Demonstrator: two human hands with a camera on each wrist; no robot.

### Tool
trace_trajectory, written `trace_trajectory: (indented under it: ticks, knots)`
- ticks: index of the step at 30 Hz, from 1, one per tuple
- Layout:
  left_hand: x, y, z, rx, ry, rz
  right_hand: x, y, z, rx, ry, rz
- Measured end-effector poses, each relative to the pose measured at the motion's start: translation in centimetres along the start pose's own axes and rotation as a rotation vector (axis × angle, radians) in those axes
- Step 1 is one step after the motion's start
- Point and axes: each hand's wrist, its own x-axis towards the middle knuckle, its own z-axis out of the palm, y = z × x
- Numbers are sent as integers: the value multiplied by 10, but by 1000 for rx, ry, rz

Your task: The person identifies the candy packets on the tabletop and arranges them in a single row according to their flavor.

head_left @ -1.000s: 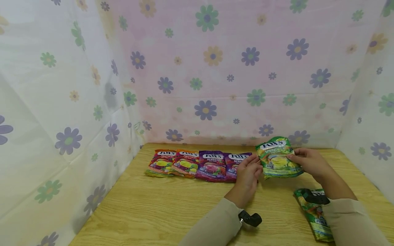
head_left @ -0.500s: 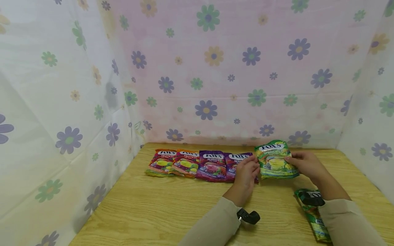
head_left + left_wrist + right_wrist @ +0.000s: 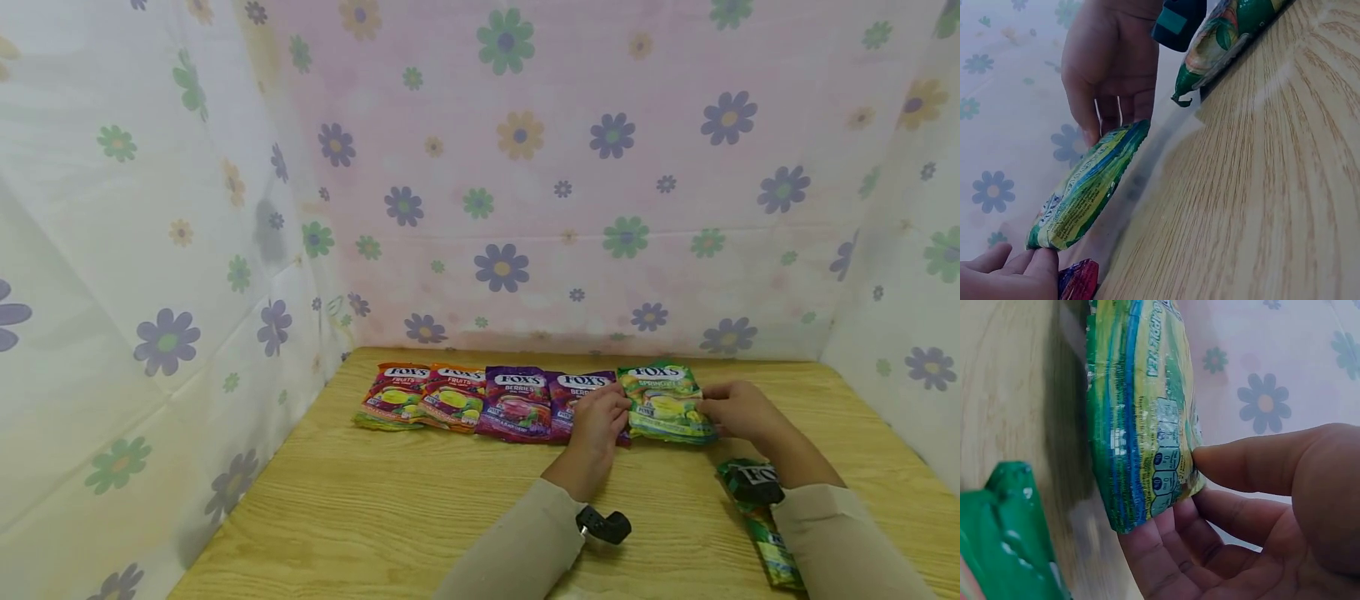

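Observation:
A green Fox's Spring Tea candy bag (image 3: 667, 404) is at the right end of a row of candy bags. My right hand (image 3: 746, 412) pinches its right edge; the right wrist view shows the thumb (image 3: 1241, 459) on the front and fingers curled under the back. My left hand (image 3: 597, 429) is at the bag's left edge, partly covering the purple Berries bag (image 3: 581, 390) beside it. In the left wrist view, the left fingertips (image 3: 1041, 265) touch the green bag's near end. That view also shows the bag tilted, its lower side raised from the table.
Another purple Berries bag (image 3: 515, 404) and two red-orange Fruits bags (image 3: 453, 398) continue the row leftward. A second green bag (image 3: 767, 533) lies on the wooden table (image 3: 360, 517), partly under my right forearm. Flowered cloth (image 3: 555, 250) hangs behind and at both sides.
The green bag has come down and slightly left in my right hand, against the end of the row. My left hand has barely shifted, staying at the bag's left edge.

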Motion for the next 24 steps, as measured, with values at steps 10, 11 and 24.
trace_trajectory:
  ticks: [10, 11, 24]
  knots:
    - [-1, 1, -1, 21, -18, -27, 3, 6, 5, -36, 27, -10]
    - [-1, 1, -2, 18, -18, -34, 3, 7, 5, -39, 29, -12]
    - [-3, 4, 2, 21, -6, -37, 1, 8, 9, -25, -6, -1]
